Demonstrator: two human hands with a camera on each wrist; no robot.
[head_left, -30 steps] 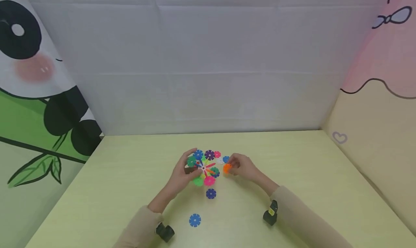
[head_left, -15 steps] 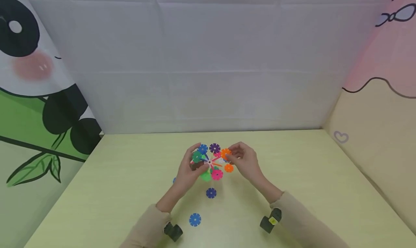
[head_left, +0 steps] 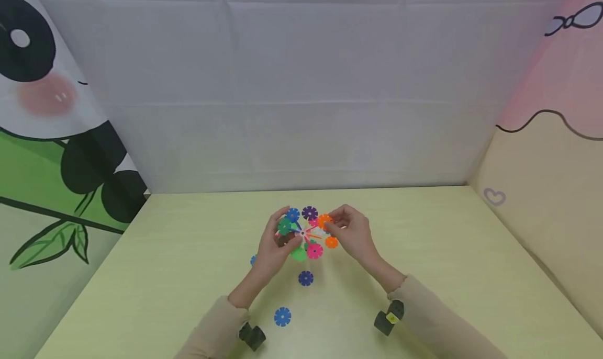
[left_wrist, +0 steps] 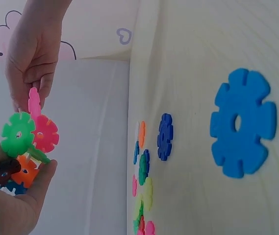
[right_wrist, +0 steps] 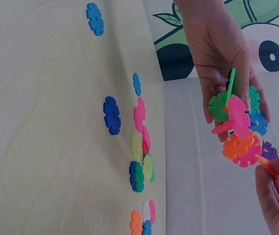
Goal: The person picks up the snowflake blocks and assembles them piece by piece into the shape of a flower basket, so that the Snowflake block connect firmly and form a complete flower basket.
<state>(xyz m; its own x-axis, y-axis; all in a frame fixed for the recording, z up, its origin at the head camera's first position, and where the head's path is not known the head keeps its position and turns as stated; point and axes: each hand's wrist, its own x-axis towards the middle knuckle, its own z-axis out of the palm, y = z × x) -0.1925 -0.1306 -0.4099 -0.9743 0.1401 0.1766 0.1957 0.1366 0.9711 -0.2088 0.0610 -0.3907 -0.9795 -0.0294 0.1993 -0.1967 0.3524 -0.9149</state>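
Observation:
My left hand (head_left: 270, 249) holds up a round cluster of interlocked plastic snowflake discs (head_left: 314, 251) in green, pink, blue, purple and orange. In the left wrist view, the thumb and fingers curl round the cluster's green, brown and orange discs (left_wrist: 18, 133). My right hand (head_left: 355, 237) pinches an orange snowflake disc (right_wrist: 271, 168) between thumb and fingers at the right side of the cluster. In the right wrist view that disc meets the cluster's edge beside a pink and a purple disc; whether their slots interlock, I cannot tell.
Loose discs lie on the pale yellow table (head_left: 188, 275): a blue disc (head_left: 282, 316) near the front, a dark blue disc (head_left: 305, 278) behind it, and an orange disc (head_left: 332, 242). Several more lie beneath the cluster. A white sheet (head_left: 301, 97) stands behind the table.
The right hand has lifted an orange disc from the table and brought it to the cluster. The left hand has moved slightly up and right with the cluster. The last half second shows little motion.

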